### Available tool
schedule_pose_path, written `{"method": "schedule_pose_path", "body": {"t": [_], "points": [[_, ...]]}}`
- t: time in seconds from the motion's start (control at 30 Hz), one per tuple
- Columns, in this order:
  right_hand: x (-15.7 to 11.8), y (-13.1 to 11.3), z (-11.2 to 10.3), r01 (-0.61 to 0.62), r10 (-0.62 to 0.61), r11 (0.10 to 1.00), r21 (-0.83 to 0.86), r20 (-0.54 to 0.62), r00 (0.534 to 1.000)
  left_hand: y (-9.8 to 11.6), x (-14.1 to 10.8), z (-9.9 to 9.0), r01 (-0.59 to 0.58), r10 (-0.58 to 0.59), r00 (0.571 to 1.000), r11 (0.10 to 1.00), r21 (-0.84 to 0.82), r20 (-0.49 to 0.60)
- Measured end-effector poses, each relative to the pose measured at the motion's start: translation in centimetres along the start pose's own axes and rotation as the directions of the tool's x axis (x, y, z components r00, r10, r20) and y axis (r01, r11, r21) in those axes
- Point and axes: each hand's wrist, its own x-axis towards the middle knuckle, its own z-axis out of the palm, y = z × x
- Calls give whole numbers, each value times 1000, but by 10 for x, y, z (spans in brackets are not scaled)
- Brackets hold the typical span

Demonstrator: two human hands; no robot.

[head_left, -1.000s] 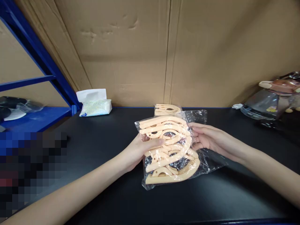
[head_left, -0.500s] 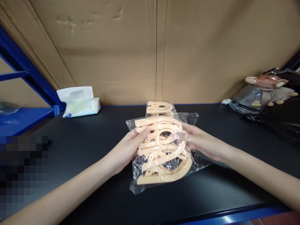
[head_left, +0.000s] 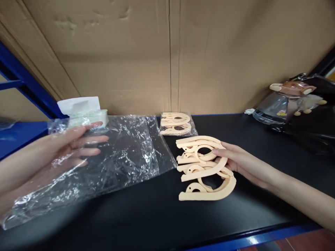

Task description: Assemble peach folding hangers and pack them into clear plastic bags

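Note:
My right hand (head_left: 242, 160) grips the rounded ends of several beige folding hangers (head_left: 206, 174) above the black tabletop. They are out of any wrapping, fanned one beside another, straight ends pointing left. At the left, a clear plastic bag (head_left: 131, 150) is spread wide, with no hangers in it. My left hand (head_left: 70, 146) shows through or against its film, fingers stretched out and apart; whether the hand is inside the bag or behind it I cannot tell. Farther back lies another bagged bundle of beige hangers (head_left: 175, 120).
A tissue pack (head_left: 86, 113) stands at the back left, partly behind the film. On the right are a clear bottle with a brown lid (head_left: 274, 104) and a black bag (head_left: 309, 129). Cardboard (head_left: 125, 62) lines the back; a blue frame (head_left: 23, 90) rises at left.
The hangers have come out of their clear bag and moved slightly right with my right hand. My left hand has swung left with the bag, and its fingers have spread.

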Motion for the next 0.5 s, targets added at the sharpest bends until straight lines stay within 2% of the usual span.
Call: {"method": "schedule_pose_path", "body": {"t": [0.1, 0.2, 0.23, 0.3, 0.37, 0.4, 0.43, 0.5], "points": [[4, -3, -2, 14, -29, 981, -195, -72, 997, 7, 3, -4, 14, -17, 999, 995, -97, -32], [10, -9, -8, 14, -55, 893, -449, -80, 995, 17, -11, 16, -20, 31, 998, 982, -190, 57], [11, -11, -12, 21, -78, 839, -543, -82, 994, 20, -18, 25, -32, 52, 995, 976, -217, 89], [11, -16, -22, 35, -131, 677, -735, -74, 989, 25, -29, 45, -77, 100, 991, 971, -228, 88], [10, -22, -32, 60, -167, 521, -851, -32, 985, 28, -35, 63, -97, 131, 983, 966, -239, 128], [9, -26, -36, 79, -177, 500, -862, -12, 984, 28, -36, 71, -113, 160, 973, 958, -263, 167], [9, -31, -38, 102, -198, 530, -842, -6, 980, 28, -35, 79, -113, 182, 955, 953, -282, 233], [9, -42, -37, 138, -247, 690, -710, -52, 968, 28, -31, 93, -102, 221, 901, 944, -313, 373]]}}
